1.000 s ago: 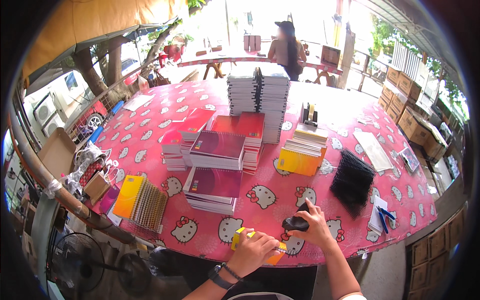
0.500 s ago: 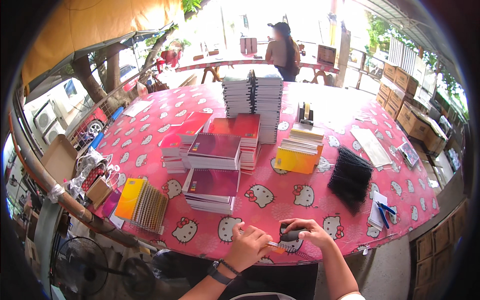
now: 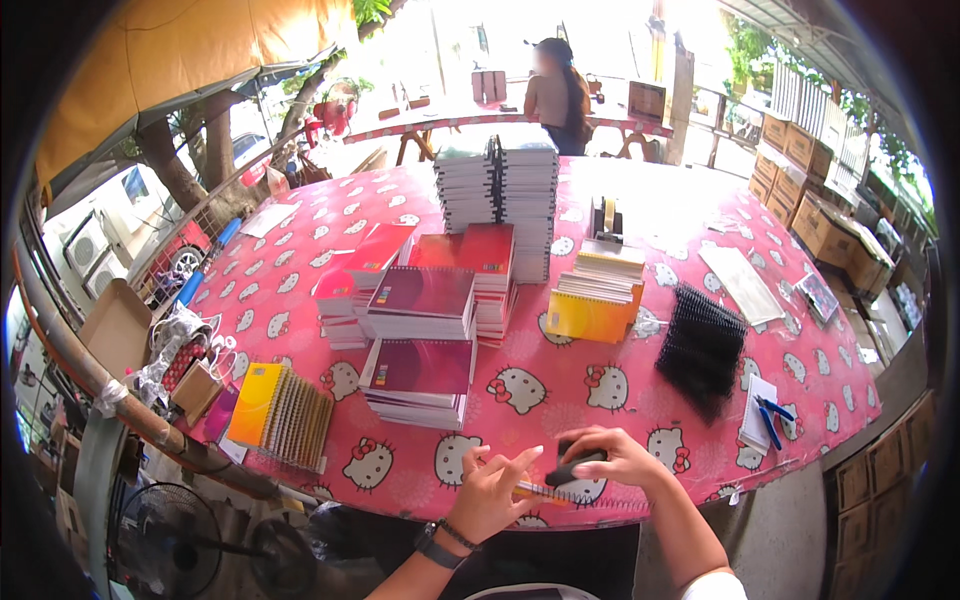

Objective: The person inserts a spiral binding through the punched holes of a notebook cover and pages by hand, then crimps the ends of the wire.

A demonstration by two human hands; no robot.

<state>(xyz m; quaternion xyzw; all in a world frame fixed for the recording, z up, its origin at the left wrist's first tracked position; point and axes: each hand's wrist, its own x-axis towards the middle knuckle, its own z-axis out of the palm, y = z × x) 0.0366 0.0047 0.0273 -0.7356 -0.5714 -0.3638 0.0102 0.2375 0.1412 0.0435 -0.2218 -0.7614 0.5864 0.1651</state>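
Note:
My left hand (image 3: 490, 492), with a dark watch and bracelet at the wrist, is at the table's near edge. Its index finger is raised while the thumb side holds a thin notebook (image 3: 528, 489) with a yellow-orange edge, mostly hidden by the hand. A thin dark spiral binding coil (image 3: 610, 500) runs along that edge and sticks out to the right. My right hand (image 3: 618, 455) is wrapped round a dark rounded handheld tool (image 3: 575, 470), just above the coil. Whether the tool touches the coil, I cannot tell.
Ahead stand stacks of purple notebooks (image 3: 420, 365), red notebooks (image 3: 487, 250) and tall coil-bound books (image 3: 527, 200). Yellow notebooks (image 3: 262, 405) lie left, with others (image 3: 590, 315) right of centre. Black coils (image 3: 700, 350), blue-handled pliers (image 3: 768, 425) and a tape dispenser (image 3: 607, 222) are rightward. A person (image 3: 558, 95) is beyond.
My left fingers have lifted and spread a little. More of the coil shows to the right of the notebook. The right hand still grips the tool, now tilted slightly differently.

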